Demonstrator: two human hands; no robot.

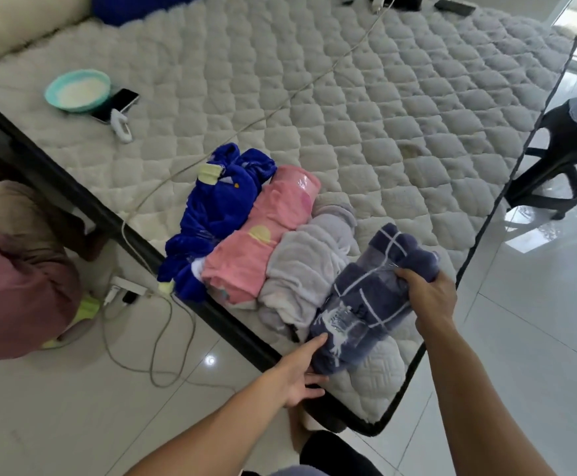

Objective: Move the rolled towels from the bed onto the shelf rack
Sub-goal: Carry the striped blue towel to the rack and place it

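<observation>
Head view: you stand at the corner of the bed (349, 97), where four rolled towels lie side by side near the edge at about 6 o'clock in the frame. Your right hand (428, 297) has its fingers (404, 273) closed over the far end of the navy checked towel (369, 297), the roll at the 3 o'clock end of the row. Your left hand (301, 372) lies open, fingers spread, touching the roll's near end from below at 7 o'clock without gripping. The grey towel (301, 269), pink towel (266, 242) and blue towel (218, 214) wait untouched toward 10 o'clock. The roll looks soft, light and likely to unroll, so support both ends. No shelf rack is in sight.
</observation>
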